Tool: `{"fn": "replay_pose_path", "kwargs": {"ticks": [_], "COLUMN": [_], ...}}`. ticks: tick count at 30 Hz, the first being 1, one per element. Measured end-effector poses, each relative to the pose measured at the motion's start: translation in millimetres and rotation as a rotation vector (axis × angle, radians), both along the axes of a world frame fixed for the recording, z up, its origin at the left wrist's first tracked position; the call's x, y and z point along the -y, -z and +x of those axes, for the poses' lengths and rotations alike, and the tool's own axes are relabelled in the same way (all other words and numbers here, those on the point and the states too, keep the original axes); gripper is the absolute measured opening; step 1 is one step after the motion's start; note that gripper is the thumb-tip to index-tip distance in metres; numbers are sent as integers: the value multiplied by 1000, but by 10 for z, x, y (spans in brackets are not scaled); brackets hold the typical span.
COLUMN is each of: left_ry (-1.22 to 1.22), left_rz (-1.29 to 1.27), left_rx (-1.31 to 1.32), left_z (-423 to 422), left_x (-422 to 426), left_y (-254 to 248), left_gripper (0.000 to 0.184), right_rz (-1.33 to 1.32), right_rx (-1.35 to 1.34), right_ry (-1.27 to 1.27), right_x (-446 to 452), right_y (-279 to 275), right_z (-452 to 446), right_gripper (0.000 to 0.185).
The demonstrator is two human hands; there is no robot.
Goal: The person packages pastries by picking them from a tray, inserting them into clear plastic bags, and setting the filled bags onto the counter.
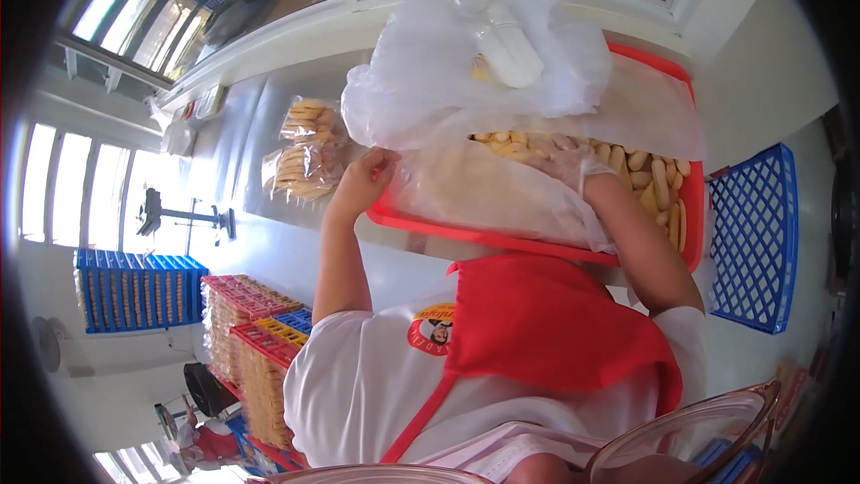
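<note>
A red tray [502,239] full of golden finger biscuits [661,181] stands in front of me. Translucent plastic sheeting [502,188] covers much of the biscuits, with a gap along the middle. At the tray's left corner my left hand [365,181] is bare, its fingers closed on the edge of the sheeting. My right hand [566,163] wears a clear plastic glove and reaches into the gap. Its fingers curl among the biscuits; glove and sheeting partly hide them. Beside my left hand lie clear bags of finger biscuits [305,168].
A white-filled bottle [511,47] lies on a cloudy plastic bag [412,63] over the tray's far side. To the right stands a blue crate [757,237]. Stacked crates [260,323] and a phone stand [184,213] are at left. Another person [210,441] is farther off.
</note>
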State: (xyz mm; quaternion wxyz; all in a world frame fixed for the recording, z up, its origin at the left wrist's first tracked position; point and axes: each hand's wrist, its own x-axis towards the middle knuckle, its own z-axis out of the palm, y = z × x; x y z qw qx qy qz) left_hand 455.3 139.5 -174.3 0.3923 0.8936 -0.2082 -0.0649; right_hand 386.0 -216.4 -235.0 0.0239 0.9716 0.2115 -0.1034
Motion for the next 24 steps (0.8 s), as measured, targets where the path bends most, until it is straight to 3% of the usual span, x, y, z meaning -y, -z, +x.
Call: {"fn": "replay_pose_path", "kwargs": {"ticks": [2,5,8,13,16,19,21,24], "left_ry": [0,30,246,468,413,289,273,327], "left_rz": [42,21,43,368,172,-217,-180,-138], "left_rx": [82,-23,165,555,-3,-63,109,318], "left_z": [25,2,21,-97,-81,76,216,399], "left_x": [-21,138,410,729,741,691,848,1284], "left_y": [93,57,156,457,144,-7,-138,-138], "left_gripper": [20,24,27,37,36,30,20,15], "right_rz": [-161,-272,-279,-219,-212,-234,-131,-1], "right_rx": [-5,-19,-43,-43,-39,-151,-165,-258], "right_ry": [-49,-76,-105,-86,-22,77,154,275], "right_x": [-9,-53,-38,-20,-46,-38,109,252], "right_y": [-25,-133,-107,-117,-198,-540,-494,-400], "right_z": [32,27,61,98,49,-50,-94,-81], "right_gripper": [49,49,50,52,55,61,65,51]}}
